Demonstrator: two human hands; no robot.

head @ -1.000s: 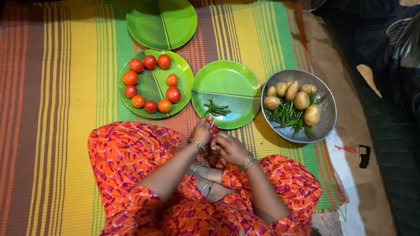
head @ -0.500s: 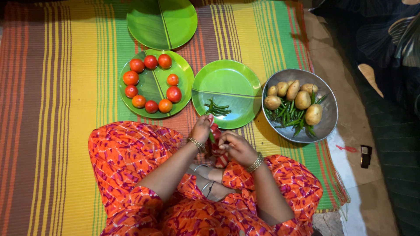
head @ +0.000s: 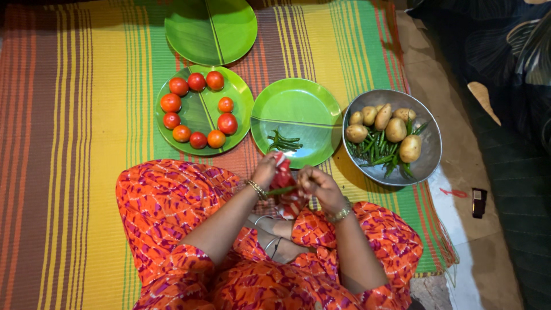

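Note:
I sit cross-legged on a striped mat. My left hand grips a red cloth just below the rim of the middle green plate. My right hand pinches one end of a green chilli that lies across the cloth between both hands. A few green chillies rest on the middle plate. To my right, a steel bowl contains potatoes and more green chillies.
A green plate ringed with several tomatoes lies at left centre. Another green plate sits at the far edge. A small black object and a red scrap lie on the bare floor right of the mat.
My right hand has drawn slightly right and down, away from the left hand, and a green chilli now shows stretched between them over the red cloth.

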